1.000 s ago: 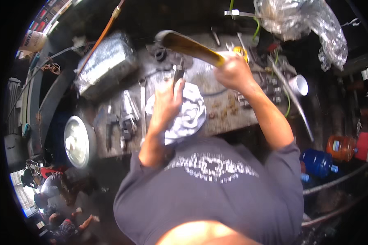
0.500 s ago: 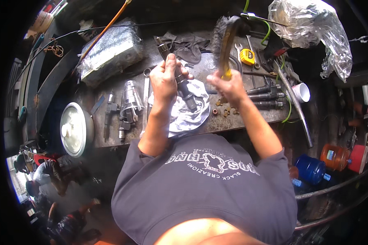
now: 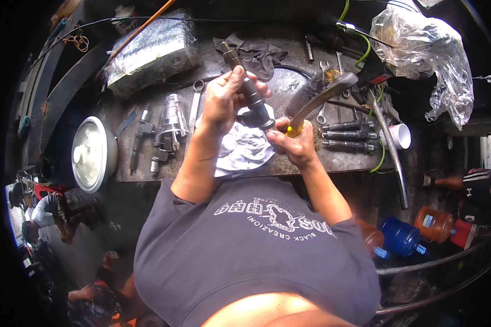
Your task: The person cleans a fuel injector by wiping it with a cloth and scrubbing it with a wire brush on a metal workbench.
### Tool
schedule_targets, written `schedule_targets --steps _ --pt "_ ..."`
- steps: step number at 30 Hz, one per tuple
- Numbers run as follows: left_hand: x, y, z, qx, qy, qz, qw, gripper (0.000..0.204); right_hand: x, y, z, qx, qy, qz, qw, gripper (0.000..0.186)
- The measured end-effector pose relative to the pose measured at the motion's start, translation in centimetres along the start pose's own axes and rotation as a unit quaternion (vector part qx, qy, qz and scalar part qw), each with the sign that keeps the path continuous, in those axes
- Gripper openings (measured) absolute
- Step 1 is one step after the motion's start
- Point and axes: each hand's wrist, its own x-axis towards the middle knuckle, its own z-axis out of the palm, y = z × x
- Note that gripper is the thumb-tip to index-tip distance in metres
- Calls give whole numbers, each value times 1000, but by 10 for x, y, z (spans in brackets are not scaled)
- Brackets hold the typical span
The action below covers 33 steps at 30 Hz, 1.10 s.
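Observation:
A dark metal fuel injector [image 3: 251, 90] is tilted above the workbench, its slim end pointing away from me. My left hand [image 3: 221, 103] is closed around its middle, thumb on top. My right hand [image 3: 297, 143] grips the yellow handle end of a curved wire brush [image 3: 324, 99] with dark bristles. The right hand's fingers are close to the injector's near end; whether they touch it I cannot tell. Beneath both hands lies a crumpled white cloth [image 3: 243, 152]. Several similar injectors [image 3: 348, 134] lie side by side to the right.
On the bench are a spanner [image 3: 195, 103], a clear plastic cup-like holder [image 3: 173, 117], a dark rag [image 3: 259, 57] and a plastic-wrapped box [image 3: 153, 57]. A lidded pot [image 3: 90, 155] stands left. At right are a metal bar [image 3: 390, 147] and a white cup [image 3: 401, 136]. Other people are at lower left.
The right hand has brought the brush down and nearer the injector, and its bristle end has swung to the right. The left hand has shifted slightly, still holding the injector.

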Motion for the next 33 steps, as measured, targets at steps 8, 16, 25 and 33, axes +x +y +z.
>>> schedule_targets --steps 8,16,25,33 --pt "1 8 -7 -93 -181 5 979 46 -7 2 2 299 -131 37 944 13" --pt "-7 8 1 -74 -120 -12 990 45 -6 10 0 252 -95 29 963 19" --pt "-14 -11 3 143 57 24 988 40 17 -2 -23 -228 -32 -67 971 25" --pt "-11 -34 -8 471 95 108 870 39 65 -78 3 -662 72 -182 723 14"
